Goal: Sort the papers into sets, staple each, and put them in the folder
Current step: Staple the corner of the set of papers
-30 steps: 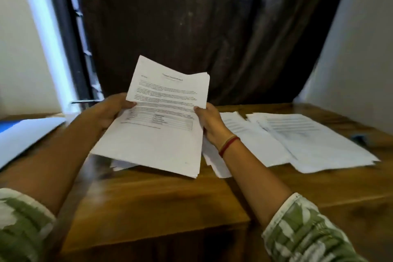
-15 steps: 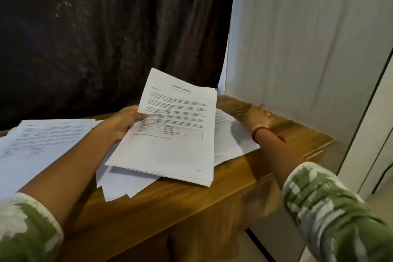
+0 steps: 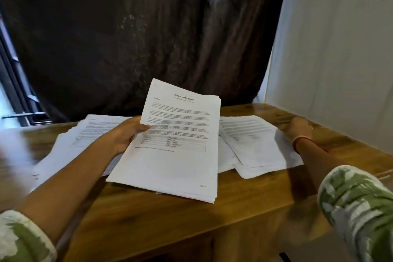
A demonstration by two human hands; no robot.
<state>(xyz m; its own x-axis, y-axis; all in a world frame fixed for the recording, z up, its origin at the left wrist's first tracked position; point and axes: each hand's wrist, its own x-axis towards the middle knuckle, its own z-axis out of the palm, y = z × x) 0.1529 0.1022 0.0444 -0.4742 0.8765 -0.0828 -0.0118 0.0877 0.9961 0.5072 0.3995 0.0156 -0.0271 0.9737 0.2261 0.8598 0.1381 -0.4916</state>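
**A:** Which step is this?

**B:** Sorting, I'd say. The left hand [image 3: 125, 136] grips a thick stack [image 3: 178, 155] of printed sheets, thumb over the top page and fingers underneath. It holds the stack tilted up over the middle of the table [image 3: 212, 223]. The top page is headed as a health report and has a small grid below its text.

**A:** And the other hand?

**B:** The right hand [image 3: 299, 130] is out at the table's right end, touching or just over the right pile [image 3: 253, 147], which lies flat there. It is blurred, so I cannot tell whether its fingers are loose, curled or pinching a sheet. A red band [image 3: 301, 141] sits on that wrist.

**A:** Anything else laid out?

**B:** A left pile [image 3: 91, 132], fanned and untidy, on the table's left half, partly hidden by the forearm. At the table's far left edge there is a white smear too blurred to name.

**A:** Stapler? Folder?

**B:** Neither shows on the table, so stapling and filing look some way off.

**A:** So what does the next move need?

**B:** Probably a free hand to peel the top page off the stack and match its heading to one of the piles on the table. Loose sheets slide easily, so the left hand needs a firm hold while a single page is lifted. The piles on the table should also lie clear of each other, so the sets don't mix.
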